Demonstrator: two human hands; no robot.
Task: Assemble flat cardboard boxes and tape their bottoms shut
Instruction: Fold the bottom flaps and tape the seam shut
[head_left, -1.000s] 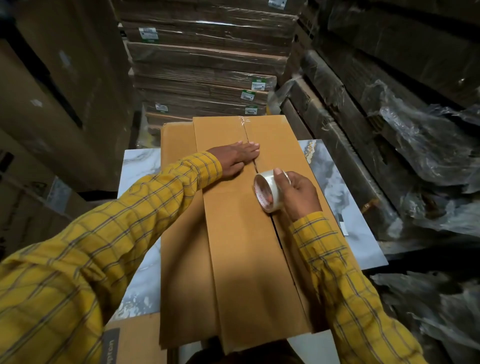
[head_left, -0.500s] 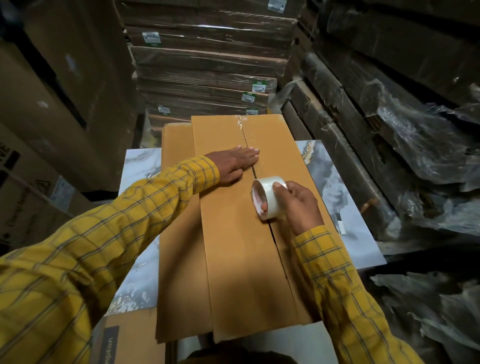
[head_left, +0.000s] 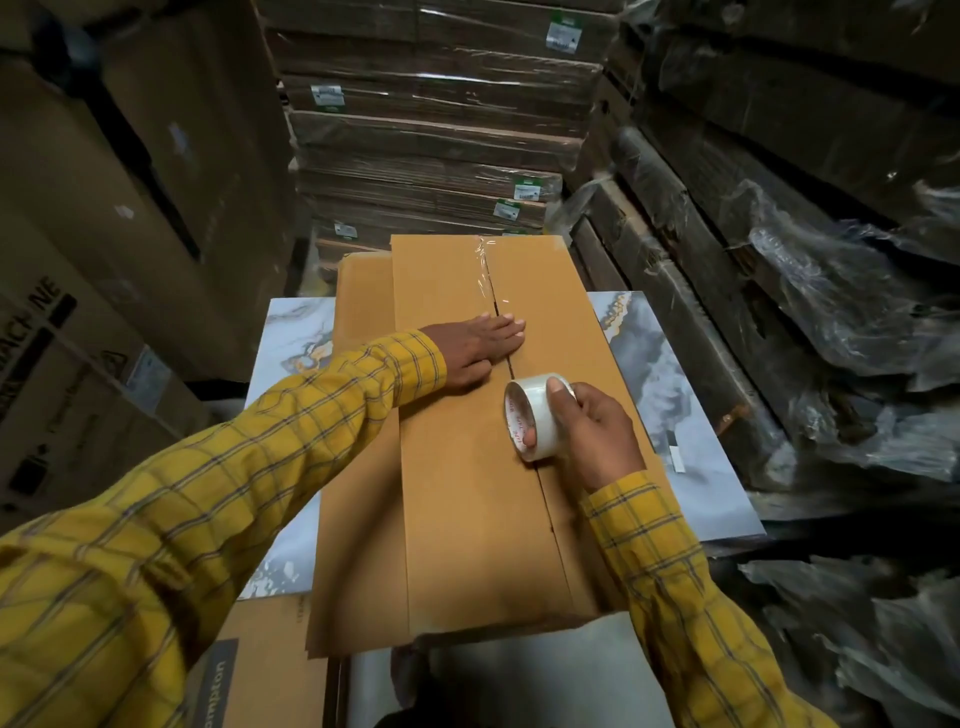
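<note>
While my left hand (head_left: 475, 345) lies flat with straight fingers across the seam (head_left: 545, 499) of the box (head_left: 467, 519), my right hand (head_left: 587, 431) grips the tape roll (head_left: 535, 415) just behind it. I judge I am mid-way in taping the bottom. Next I should draw the roll toward me along the seam, straight. The box lies on the marble bench (head_left: 670, 395).

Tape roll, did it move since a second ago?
Yes. The tape roll, gripped by the right hand, has slid a little along the seam toward the person, farther from the cardboard box's far edge.
</note>
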